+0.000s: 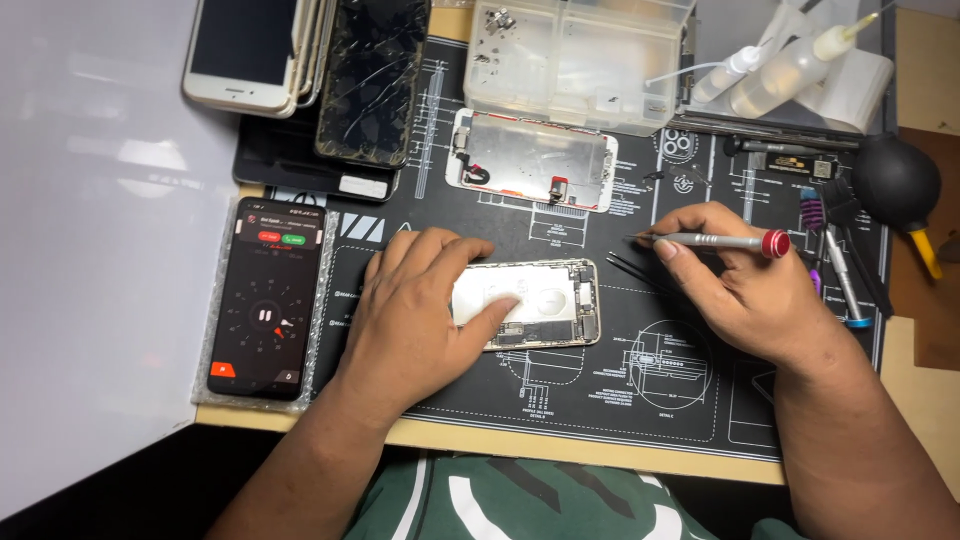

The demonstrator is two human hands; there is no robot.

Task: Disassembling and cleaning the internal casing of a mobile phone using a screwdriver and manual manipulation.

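Head view, centre of the frame: I see my left hand (420, 310) pressed flat, fingers spread, on the opened phone body (540, 303), which lies on the black repair mat (600, 400) covering the desk. My right hand (740, 285), right of centre, pinches a slim screwdriver with a red cap (720, 241), held level just above black tweezers (640, 272). A detached screen panel (530, 160) lies higher up, a dark phone with a lit screen (265, 297) at left.

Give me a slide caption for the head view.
Left hand steadies an opened phone on a black mat; right hand holds a screwdriver.
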